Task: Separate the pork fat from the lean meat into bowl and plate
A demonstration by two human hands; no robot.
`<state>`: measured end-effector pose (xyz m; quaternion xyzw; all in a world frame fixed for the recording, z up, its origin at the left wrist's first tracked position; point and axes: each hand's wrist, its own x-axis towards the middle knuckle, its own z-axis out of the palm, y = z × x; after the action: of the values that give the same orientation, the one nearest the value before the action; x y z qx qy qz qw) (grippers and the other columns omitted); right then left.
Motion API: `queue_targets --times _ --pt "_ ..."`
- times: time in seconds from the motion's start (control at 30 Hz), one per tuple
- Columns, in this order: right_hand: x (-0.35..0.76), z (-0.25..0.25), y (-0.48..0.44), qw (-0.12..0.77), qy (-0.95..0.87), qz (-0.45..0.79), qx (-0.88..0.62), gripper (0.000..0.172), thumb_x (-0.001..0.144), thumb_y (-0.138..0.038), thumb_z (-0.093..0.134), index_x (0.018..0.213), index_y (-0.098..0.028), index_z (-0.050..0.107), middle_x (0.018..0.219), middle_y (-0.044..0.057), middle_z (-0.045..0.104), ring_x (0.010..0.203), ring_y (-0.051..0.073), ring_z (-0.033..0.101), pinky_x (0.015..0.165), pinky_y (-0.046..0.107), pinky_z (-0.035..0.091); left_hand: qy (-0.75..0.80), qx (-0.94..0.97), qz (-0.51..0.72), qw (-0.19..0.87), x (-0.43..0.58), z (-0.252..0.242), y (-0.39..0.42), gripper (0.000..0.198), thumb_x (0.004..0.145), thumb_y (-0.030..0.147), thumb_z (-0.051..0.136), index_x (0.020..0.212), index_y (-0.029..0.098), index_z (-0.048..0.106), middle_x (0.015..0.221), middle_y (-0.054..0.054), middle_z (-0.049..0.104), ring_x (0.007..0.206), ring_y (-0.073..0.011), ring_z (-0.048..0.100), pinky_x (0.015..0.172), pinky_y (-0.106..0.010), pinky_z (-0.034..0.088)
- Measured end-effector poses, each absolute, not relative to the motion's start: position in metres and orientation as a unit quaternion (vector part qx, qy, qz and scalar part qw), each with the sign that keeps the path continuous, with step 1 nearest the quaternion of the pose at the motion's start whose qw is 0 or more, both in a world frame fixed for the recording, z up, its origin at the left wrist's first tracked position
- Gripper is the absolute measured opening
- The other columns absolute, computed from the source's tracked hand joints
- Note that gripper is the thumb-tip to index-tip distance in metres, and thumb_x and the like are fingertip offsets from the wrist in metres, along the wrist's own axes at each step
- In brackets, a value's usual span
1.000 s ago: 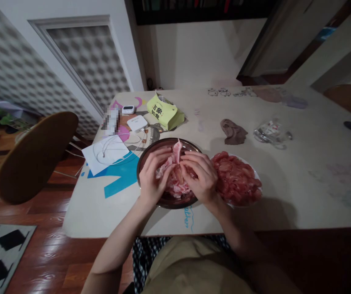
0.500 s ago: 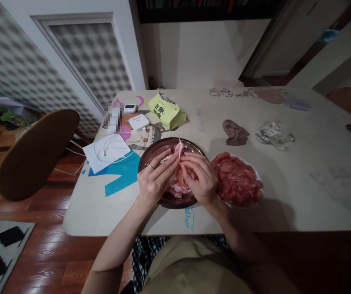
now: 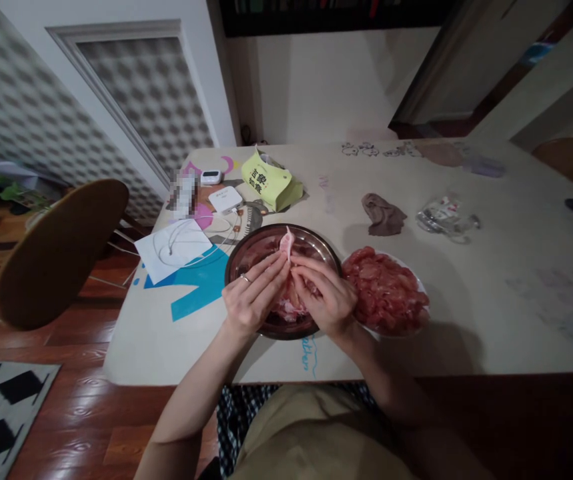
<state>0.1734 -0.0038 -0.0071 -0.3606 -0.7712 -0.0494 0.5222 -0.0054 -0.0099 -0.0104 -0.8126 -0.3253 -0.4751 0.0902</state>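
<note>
A dark round bowl point(image 3: 249, 250) of pale pink meat sits at the near edge of the table. Over it my left hand point(image 3: 251, 297) and my right hand point(image 3: 326, 293) meet fingertip to fingertip, both pinching one thin pale meat slice point(image 3: 287, 241) that sticks up between them. A ring shows on my left hand. To the right of the bowl, a white plate point(image 3: 419, 287) is heaped with redder meat slices point(image 3: 383, 290).
A yellow-green pouch point(image 3: 269, 180), white devices, a cable and paper point(image 3: 173, 247) lie at the table's left. A brown cloth point(image 3: 383, 215) and a crumpled clear wrapper point(image 3: 443, 217) lie behind the plate. A wooden chair point(image 3: 53, 250) stands at the left corner.
My left hand has turned knuckles up and closed in on the slice. Both hands now pinch it at the fingertips, slightly nearer the bowl's middle.
</note>
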Motion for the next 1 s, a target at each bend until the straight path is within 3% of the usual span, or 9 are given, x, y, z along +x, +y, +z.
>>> queue_targets --times 0.43,0.6,0.83,1.0 --pt "0.1712 -0.0077 -0.0042 0.54 -0.753 0.02 -0.375 0.021 0.094 -0.01 0.062 0.111 -0.023 0.069 0.111 0.005 0.078 0.102 0.016 0.075 0.093 0.029 0.062 -0.328 -0.795 -0.507 0.059 -0.0019 -0.0111 -0.0072 0.043 0.096 0.011 0.063 0.137 0.021 0.063 0.13 -0.007 0.073 0.123 -0.0239 0.07 0.099 -0.04 0.064" --pt "0.1691 -0.0064 -0.0045 0.538 -0.76 0.013 -0.363 0.021 0.094 -0.008 0.062 0.109 -0.02 0.068 0.11 0.006 0.078 0.102 0.016 0.075 0.094 0.03 0.062 -0.333 -0.792 -0.507 0.073 -0.0024 -0.0068 -0.01 0.041 0.096 0.011 0.063 0.136 0.02 0.065 0.128 -0.008 0.074 0.116 -0.0218 0.073 0.101 -0.034 0.063" --pt "0.1702 -0.0056 -0.0047 0.553 -0.743 0.002 -0.378 0.022 0.092 -0.009 0.064 0.11 -0.022 0.068 0.11 0.006 0.078 0.102 0.017 0.075 0.093 0.031 0.062 -0.377 -0.743 -0.551 0.047 -0.0032 -0.0062 -0.0078 0.032 0.092 0.011 0.068 0.122 0.022 0.072 0.117 -0.005 0.079 0.104 -0.0195 0.078 0.09 -0.03 0.065" --pt "0.1724 -0.0052 -0.0039 0.557 -0.735 0.014 -0.386 0.022 0.092 -0.008 0.064 0.109 -0.022 0.067 0.112 0.007 0.077 0.105 0.017 0.074 0.096 0.031 0.061 -0.36 -0.755 -0.548 0.0 -0.0027 -0.0082 -0.0015 0.032 0.091 0.009 0.068 0.12 0.021 0.073 0.116 -0.005 0.079 0.114 -0.0221 0.074 0.096 -0.035 0.065"
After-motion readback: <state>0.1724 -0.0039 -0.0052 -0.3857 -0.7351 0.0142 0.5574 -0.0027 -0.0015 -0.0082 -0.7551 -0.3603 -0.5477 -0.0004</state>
